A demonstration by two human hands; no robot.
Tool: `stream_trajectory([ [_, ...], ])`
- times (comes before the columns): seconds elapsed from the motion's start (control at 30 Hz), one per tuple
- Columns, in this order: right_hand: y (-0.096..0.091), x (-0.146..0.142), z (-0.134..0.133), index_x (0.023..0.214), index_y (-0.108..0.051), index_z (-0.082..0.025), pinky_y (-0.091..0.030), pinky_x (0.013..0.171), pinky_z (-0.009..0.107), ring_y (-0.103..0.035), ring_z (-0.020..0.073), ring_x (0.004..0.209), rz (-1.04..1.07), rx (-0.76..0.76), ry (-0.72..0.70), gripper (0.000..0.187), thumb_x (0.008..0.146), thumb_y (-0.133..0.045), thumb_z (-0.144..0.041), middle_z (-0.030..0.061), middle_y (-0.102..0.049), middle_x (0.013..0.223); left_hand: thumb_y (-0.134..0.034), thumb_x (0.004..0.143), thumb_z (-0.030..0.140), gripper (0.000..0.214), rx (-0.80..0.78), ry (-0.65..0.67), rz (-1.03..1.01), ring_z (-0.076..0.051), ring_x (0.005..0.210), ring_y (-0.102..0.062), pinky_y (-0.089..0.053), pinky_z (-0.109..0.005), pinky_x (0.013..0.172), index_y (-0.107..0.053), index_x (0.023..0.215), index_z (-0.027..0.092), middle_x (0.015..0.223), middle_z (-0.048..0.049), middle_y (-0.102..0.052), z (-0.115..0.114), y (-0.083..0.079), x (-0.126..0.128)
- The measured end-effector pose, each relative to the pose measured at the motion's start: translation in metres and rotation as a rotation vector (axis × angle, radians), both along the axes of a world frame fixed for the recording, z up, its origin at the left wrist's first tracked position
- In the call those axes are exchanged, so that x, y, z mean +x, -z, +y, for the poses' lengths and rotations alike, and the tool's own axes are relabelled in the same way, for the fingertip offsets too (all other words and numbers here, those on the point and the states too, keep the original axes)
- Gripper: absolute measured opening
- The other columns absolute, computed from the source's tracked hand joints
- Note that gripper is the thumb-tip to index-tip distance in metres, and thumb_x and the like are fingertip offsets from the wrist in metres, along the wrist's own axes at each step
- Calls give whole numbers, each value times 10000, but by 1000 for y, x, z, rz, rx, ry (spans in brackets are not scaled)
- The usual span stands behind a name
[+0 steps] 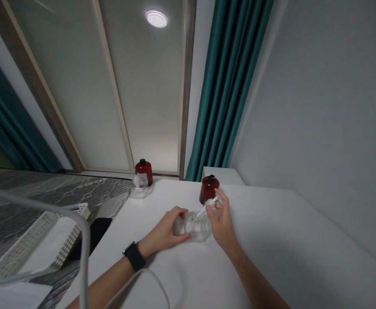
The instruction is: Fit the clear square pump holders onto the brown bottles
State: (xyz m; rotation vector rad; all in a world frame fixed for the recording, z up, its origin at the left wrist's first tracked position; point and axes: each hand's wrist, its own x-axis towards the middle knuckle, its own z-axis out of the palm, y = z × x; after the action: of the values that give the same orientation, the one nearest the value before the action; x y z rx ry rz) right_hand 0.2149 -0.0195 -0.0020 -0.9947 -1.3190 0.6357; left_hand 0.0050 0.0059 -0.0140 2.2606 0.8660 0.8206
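On the white table (255, 253), I see the clear bottle (199, 231) gripped at its side by the left hand (166, 231). Above the clear bottle's mouth, the right hand (222, 223) pinches a white pump (211, 201). Beyond the clear bottle stands a dark red bottle (207, 191); farther leftward of it, another red bottle (147, 169) wears a pale label (142, 178), unreadable from here.

We see smooth, glossy transparency in the clear bottle (198, 231), white plastic on the pump (210, 202), a smooth matt white surface (271, 244) and pleated cloth in the teal curtain (228, 86).
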Motion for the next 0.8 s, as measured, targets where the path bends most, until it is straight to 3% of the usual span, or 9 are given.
stream_trajectory([
  [0.3, -3, 5, -1, 1439, -332, -208, -516, 766, 315, -650, 176, 805, 135, 73, 131, 563, 953, -566, -370, 68, -682, 993, -735, 785, 288, 587, -6, 1, -5, -259, 1094, -571, -463, -411, 981, -473, 1306, 219, 1185, -74, -577, 0, -1, 0],
  [0.5, 5, 4, 1, 1427, -363, -235, -507, 852, 342, -657, 193, 925, -18, 5, 37, 536, 946, -565, -356, 81, -675, 1122, -752, 772, 303, 603, -14, -7, 1, -267, 1089, -571, -460, -421, 981, -475, 1300, 214, 1181, -78, -584, 0, 0, 0],
  [0.7, 8, 7, 5, 1460, -344, -231, -512, 886, 367, -661, 199, 935, -36, 3, 51, 565, 951, -554, -360, 86, -684, 1138, -739, 782, 300, 595, -17, 1, -7, -271, 1099, -570, -458, -428, 987, -468, 1303, 209, 1185, -87, -579, -1, 0, 0],
  [0.8, 8, 6, 4, 1461, -364, -218, -487, 957, 380, -640, 207, 1025, -19, 32, 103, 569, 947, -560, -363, 113, -637, 1251, -733, 784, 292, 594, -13, 2, -9, -268, 1102, -569, -457, -424, 990, -467, 1308, 210, 1186, -86, -579, 0, 0, 0],
])
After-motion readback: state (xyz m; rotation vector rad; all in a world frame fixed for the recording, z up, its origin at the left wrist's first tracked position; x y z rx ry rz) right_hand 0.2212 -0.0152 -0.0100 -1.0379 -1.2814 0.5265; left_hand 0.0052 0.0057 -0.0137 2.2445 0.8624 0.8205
